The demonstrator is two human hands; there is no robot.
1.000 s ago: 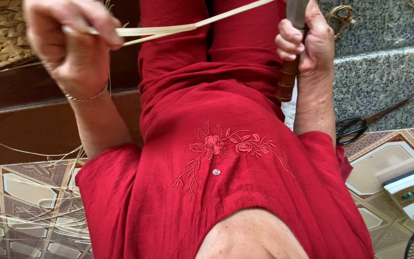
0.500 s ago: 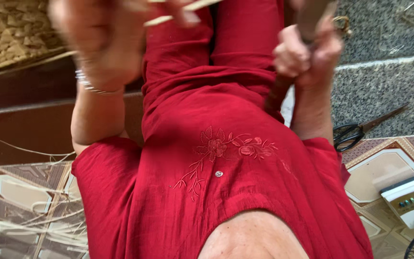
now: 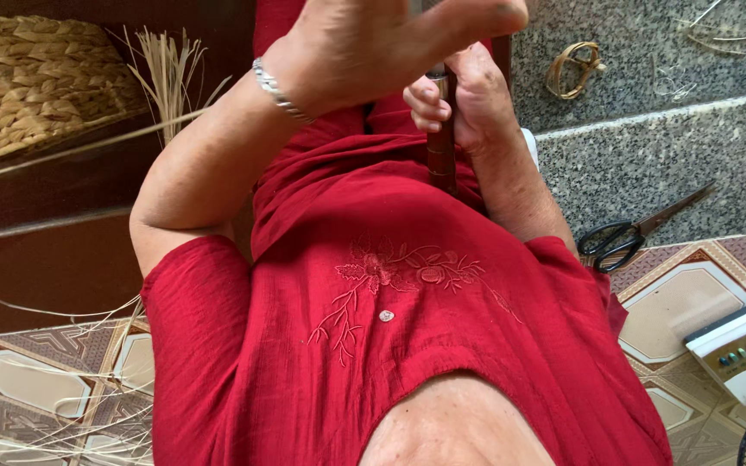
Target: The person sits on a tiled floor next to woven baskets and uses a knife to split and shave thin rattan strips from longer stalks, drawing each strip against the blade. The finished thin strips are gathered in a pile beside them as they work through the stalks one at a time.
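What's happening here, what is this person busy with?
A person in a red embroidered top sits and works with both hands held close in front. The right hand grips a dark wooden handle, probably a tool. The left hand is raised just above it; what it holds is not visible. Black scissors lie on the stone step, pale reed strips are scattered on the tiled floor, and woven basketwork sits behind.

Grey speckled stone step [image 3: 649, 164] runs across the top right, w/ patterned brown-and-cream floor tiles [image 3: 684, 298] just below it. Black scissors [image 3: 623, 237] lie at the step's foot. Left of the step: dark wooden bench [image 3: 53, 250], woven straw mat [image 3: 28, 82] on it. Soft daylight.
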